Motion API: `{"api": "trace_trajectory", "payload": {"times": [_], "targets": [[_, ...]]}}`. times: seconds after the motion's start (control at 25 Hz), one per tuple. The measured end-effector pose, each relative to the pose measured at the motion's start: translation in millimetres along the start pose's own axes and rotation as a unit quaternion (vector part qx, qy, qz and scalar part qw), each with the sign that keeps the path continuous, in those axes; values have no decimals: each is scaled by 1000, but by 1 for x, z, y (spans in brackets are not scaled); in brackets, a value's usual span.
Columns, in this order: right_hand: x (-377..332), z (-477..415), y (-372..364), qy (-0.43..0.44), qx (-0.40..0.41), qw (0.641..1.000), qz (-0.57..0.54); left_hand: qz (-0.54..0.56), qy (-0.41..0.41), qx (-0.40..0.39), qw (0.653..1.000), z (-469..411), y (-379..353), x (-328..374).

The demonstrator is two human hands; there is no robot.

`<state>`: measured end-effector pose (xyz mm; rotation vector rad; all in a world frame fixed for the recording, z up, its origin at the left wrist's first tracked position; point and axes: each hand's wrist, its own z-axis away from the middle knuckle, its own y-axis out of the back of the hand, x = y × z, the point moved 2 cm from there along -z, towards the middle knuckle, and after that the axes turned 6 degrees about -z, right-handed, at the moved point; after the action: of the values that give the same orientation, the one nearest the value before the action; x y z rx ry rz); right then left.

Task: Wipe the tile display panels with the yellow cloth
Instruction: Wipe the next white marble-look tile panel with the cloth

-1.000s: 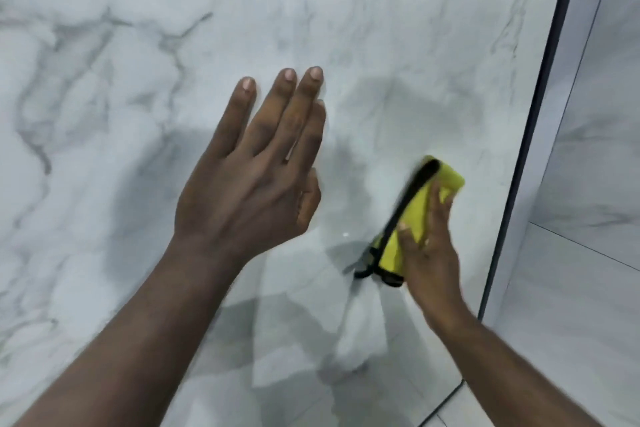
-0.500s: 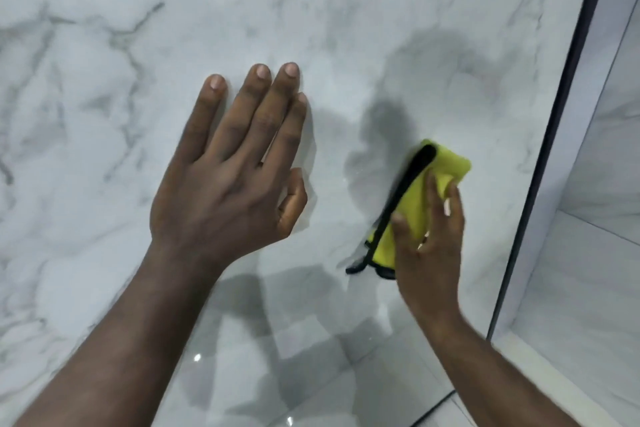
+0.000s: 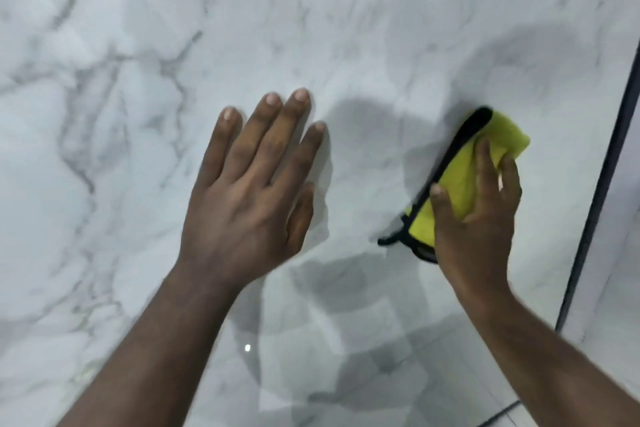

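Cloth: A folded yellow cloth, edged with a black hem, is pictured pressed to the right part of a glossy marble-look panel, near its edge.
Right hand: The cloth is gripped by the right hand, with fingers curled over its back and the thumb laid by the hem.
Left hand: The left hand is seen spread flat with straight fingers and nothing held, well to the left of the cloth. Whether the palm bears on the panel cannot be told.
Step in hand: The stretch beside the panel's right edge is judged to be the part being wiped.
Pressure: Even pressure through the whole pad is advised, not through the fingertips alone, so that no streaks are left.
Strokes: Overlapping passes are called for, so that no band is missed on so uniform a surface.
Hem: A loose hem end is seen trailing at the lower left of the cloth. It would best be tucked in.
Edge: The wipe should be carried right up to the dark strip that parts this panel from the next panel.
Prints: The patch under the left hand should be gone over last, since marks are readily shown on gloss.
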<state>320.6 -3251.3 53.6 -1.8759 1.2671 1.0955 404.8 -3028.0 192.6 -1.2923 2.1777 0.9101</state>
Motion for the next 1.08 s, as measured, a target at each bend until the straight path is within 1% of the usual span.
{"api": "trace_trajectory", "payload": {"times": [0.04, 0.08, 0.12, 0.16, 0.2, 0.24, 0.28, 0.36, 0.4, 0.44, 0.48, 0.56, 0.6, 0.64, 0.68, 0.72, 0.76, 0.84, 0.88, 0.92, 1.0, 1.04, 1.08], "targets": [[-18, -10, -3, 20, 12, 1000, -4, 2, 1, -4, 1000, 8, 4, -4], [-40, -10, -10, 72, 7, 997, 9, 2, 4, -4, 1000, 17, 8, -9], [-57, 0, -17, 137, -16, 990, 26, 4, 9, -5, 1000, 26, 12, -15], [-63, 21, -26, 183, -50, 981, 46, 8, 16, -8, 1000, 36, 16, -20], [-60, 51, -35, 195, -90, 975, 60, 11, 21, -9, 1000, 48, 22, -29], [-54, 83, -39, 178, -118, 975, 65, 8, 23, -9, 1000, 64, 29, -41], [-47, 104, -39, 148, -118, 980, 62, -1, 26, -8, 1000, 81, 36, -57], [-45, 107, -44, 70, -62, 995, 41, -22, 39, 3, 999, 115, 51, -93], [-56, 97, -49, 28, -37, 998, 41, -25, 49, 13, 998, 129, 57, -110], [-72, 88, -55, 22, -21, 999, 45, -24, 62, 23, 998, 139, 60, -123], [-94, 86, -64, 56, -13, 997, 56, -20, 75, 32, 996, 147, 61, -134], [-132, 119, -90, 166, -18, 982, 93, -9, 96, 46, 994, 164, 60, -149], [-134, 148, -102, 195, -52, 973, 108, -3, 96, 51, 994, 171, 57, -153], [-129, 179, -108, 200, -96, 968, 118, 0, 89, 57, 994, 177, 55, -155], [-122, 203, -107, 192, -128, 966, 118, -4, 79, 63, 995, 182, 52, -156], [-112, 212, -103, 181, -135, 968, 114, -12, 72, 67, 995, 186, 50, -156], [-103, 206, -99, 155, -115, 976, 104, -17, 68, 68, 995, 188, 48, -155], [-104, 170, -92, 55, -60, 993, 84, -14, 72, 74, 995, 189, 44, -151], [-116, 152, -94, 30, -47, 995, 77, -15, 75, 79, 994, 189, 43, -150], [-131, 142, -99, 38, -43, 995, 81, -21, 76, 86, 993, 189, 42, -149], [-158, 158, -116, 133, -50, 984, 111, -36, 76, 100, 991, 190, 43, -148], [-159, 177, -122, 191, -70, 971, 128, -42, 74, 106, 991, 189, 43, -148], [-151, 201, -126, 227, -106, 958, 138, -48, 73, 107, 990, 189, 43, -148]]}}
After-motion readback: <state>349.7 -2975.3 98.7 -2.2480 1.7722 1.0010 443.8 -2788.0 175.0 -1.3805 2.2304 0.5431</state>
